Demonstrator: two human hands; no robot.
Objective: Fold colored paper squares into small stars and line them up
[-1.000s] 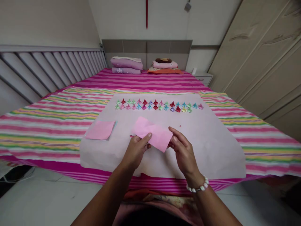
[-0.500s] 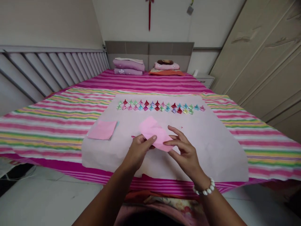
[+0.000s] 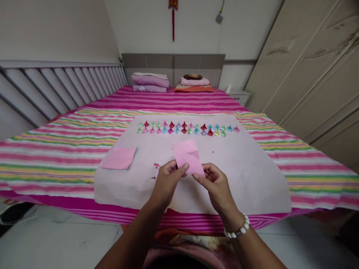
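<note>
Both hands hold one folded pink paper sheet [image 3: 188, 157] above a pale pink mat [image 3: 252, 175] on the bed. My left hand [image 3: 168, 180] pinches the sheet's lower left edge with thumb and fingers. My right hand [image 3: 214, 183] pinches its lower right corner; a white bead bracelet [image 3: 238, 229] circles that wrist. The sheet stands nearly upright, folded narrow. A stack of pink square papers [image 3: 119, 158] lies on the mat to the left of my hands.
Several small folded paper shapes in mixed colours form a row [image 3: 186, 129] across the far part of the mat. The striped bedspread [image 3: 64, 149] covers the bed. Folded blankets [image 3: 150, 80] and a pillow [image 3: 193, 81] sit at the headboard. A wardrobe [image 3: 314, 74] stands at right.
The pink sheet went from a wide rectangle held flat to a narrower folded shape held more upright. Both hands moved closer together at its lower edge.
</note>
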